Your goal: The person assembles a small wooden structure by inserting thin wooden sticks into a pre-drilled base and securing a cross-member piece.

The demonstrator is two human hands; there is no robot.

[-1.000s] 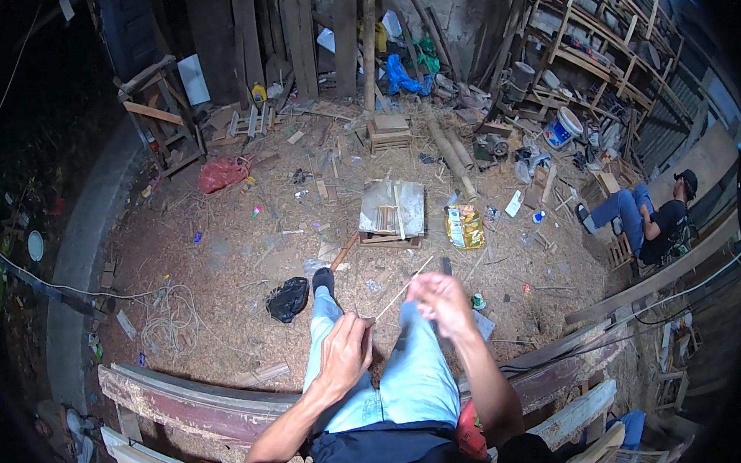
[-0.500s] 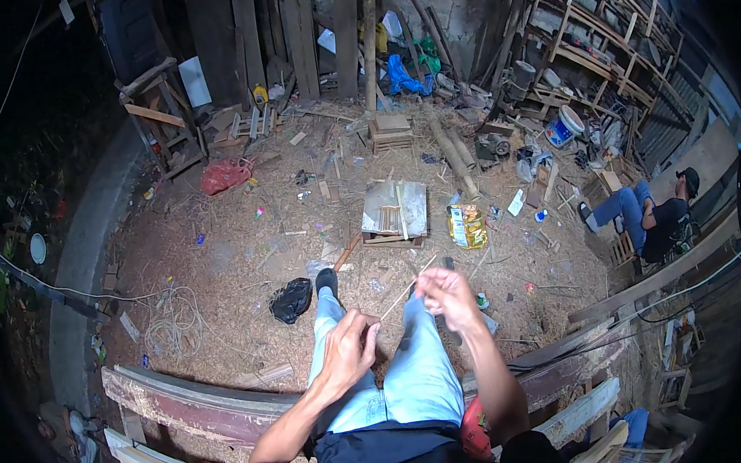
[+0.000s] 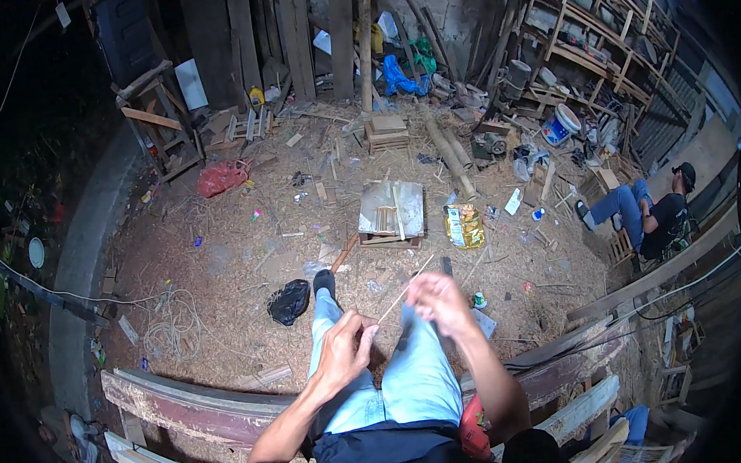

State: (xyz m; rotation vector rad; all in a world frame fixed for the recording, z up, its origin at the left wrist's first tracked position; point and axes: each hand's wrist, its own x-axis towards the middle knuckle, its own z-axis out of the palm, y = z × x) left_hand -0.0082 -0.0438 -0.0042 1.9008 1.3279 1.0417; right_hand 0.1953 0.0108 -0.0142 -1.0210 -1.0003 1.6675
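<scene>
Stick: a thin pale bamboo stick [image 3: 403, 293] slants over the person's knees, its near end pinched in the left hand [image 3: 343, 350], its upper part at the right hand [image 3: 439, 302], far tip free and pointing toward the wooden crate [image 3: 393, 216]
Hands: left hand closed around the stick's lower end; right hand curled over it, though motion blur hides whether the fingers truly clamp it
Risk of snapping: the stick looks slender, so I judge that bending it between two grips close together could crack or splinter it
Risk to skin: a raw split edge could drive slivers into bare fingers if it slides through a tight grip
Risk of dropping: if it slips, it would fall among straw and shavings on the floor [image 3: 238, 263] of the same colour and be hard to find
Near edge: worn plank [image 3: 187, 400] under the thighs, legs stretched beyond it
Left room: black bag [image 3: 289, 301] just beside the foot, coiled cord [image 3: 170, 322] further left
Right room: yellow packet [image 3: 464, 225] and small litter; a seated person [image 3: 650, 217] well apart at far right
Far room: open floor up to the crate
</scene>
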